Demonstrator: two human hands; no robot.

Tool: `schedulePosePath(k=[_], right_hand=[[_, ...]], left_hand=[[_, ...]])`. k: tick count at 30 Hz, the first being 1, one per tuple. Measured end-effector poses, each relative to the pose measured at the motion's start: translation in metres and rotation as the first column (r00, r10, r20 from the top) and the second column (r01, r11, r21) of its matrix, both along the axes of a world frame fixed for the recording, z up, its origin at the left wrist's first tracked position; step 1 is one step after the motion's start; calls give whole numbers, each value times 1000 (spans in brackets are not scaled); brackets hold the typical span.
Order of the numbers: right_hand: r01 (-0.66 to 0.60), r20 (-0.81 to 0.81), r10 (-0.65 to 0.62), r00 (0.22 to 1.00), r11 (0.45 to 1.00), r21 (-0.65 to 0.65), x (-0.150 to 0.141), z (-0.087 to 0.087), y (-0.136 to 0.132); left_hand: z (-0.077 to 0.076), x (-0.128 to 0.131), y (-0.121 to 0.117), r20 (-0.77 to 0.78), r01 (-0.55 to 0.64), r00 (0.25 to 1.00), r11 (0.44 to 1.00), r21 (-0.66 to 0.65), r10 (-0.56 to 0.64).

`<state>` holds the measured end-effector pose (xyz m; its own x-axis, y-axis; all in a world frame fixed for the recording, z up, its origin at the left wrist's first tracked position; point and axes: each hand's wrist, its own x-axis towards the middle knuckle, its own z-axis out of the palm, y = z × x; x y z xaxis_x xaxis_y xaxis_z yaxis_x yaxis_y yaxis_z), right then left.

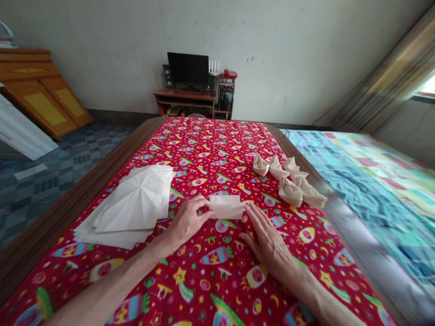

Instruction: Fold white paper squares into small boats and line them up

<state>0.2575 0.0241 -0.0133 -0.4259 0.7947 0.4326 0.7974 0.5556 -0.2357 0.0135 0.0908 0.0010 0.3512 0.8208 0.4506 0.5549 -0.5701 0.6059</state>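
In the middle of the red patterned cloth lies a small folded piece of white paper (pixel 224 207), shaped like a flat strip. Its left end is pinched between the thumb and fingers of my left hand (pixel 190 217). At its right end, the fingertips of my right hand (pixel 267 237) touch the corner, with the fingers stretched out and the thumb apart. To the left is a stack of creased paper sheets (pixel 139 199), the top one marked with folds spreading from its centre. Several folded paper pieces (pixel 290 190) stand grouped at the right.
The red cloth (pixel 210 154) covers a dark wooden table (pixel 30 237). Beyond it, a desk (pixel 185 96) bears a monitor (pixel 188 68) and speakers, beside a red telephone (pixel 230 74). A bed with a blue patterned cover (pixel 343 181) adjoins the right side. A wooden cabinet (pixel 47 90) stands left.
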Motion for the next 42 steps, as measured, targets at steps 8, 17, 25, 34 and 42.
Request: schedulePosePath(k=[8,17,25,34,42], right_hand=[[-174,59,166,984,968,183,-17,26,27],[-261,185,220,958,934,243,-24,29,46],[-343,265,303,915,932,119,-30,24,7],[-226,-63,219,974,966,-128,-41,18,14],[-2,-94,-23,995,966,-260,-56,14,27]], left_hand=[[17,-2,-33,-194,71,981,937,343,-3],[18,-13,-45,-409,165,912,903,397,13],[3,-9,-49,-488,206,870,950,234,-68],[-3,-12,-46,-305,66,952,988,139,-21],[-9,-11,-39,-243,-87,967,996,-23,79]])
